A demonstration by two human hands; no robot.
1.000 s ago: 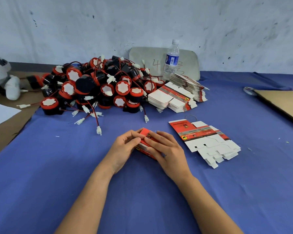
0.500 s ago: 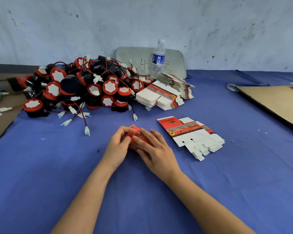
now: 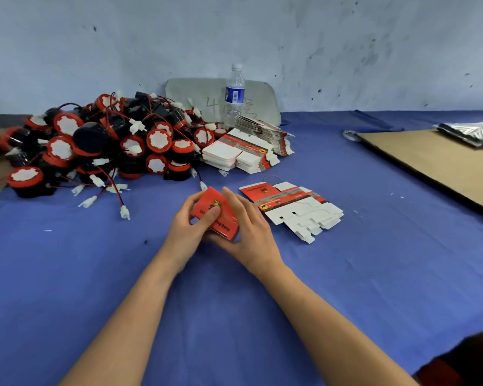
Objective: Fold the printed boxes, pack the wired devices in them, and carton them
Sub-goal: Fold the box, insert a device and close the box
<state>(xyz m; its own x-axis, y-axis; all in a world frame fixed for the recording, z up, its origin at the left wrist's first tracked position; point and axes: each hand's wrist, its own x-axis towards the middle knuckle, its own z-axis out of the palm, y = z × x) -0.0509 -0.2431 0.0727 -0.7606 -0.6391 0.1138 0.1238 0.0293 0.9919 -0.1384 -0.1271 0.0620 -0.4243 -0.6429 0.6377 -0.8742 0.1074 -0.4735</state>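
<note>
A scuffed pale wall (image 3: 346,51) stands behind a tabletop (image 3: 67,274) covered in blue cloth. At the far left of the cloth lies a big heap of wired devices (image 3: 95,146), black bodies with red rims and white faces, their red-and-black leads and white plugs trailing toward the middle. A brown cardboard sheet (image 3: 430,162) lies flat along the right side, with a silvery bag (image 3: 469,133) on its far end. A grey board (image 3: 195,96) leans on the wall, and a water bottle (image 3: 234,93) stands upright in front of it. Just right of the heap sit stacks of flat boxes (image 3: 234,154). Nearer, a smaller fanned bundle of flat boxes (image 3: 299,210) lies printed side up. Just left of that bundle, in the middle of the cloth, is the red printed box (image 3: 210,198), tilted and held between both hands. The left hand (image 3: 184,229) curls its fingers round the box's left side, thumb pressed on the top face. The right hand (image 3: 248,227) holds the right side, fingers laid along the edge and thumb at the near corner.
</note>
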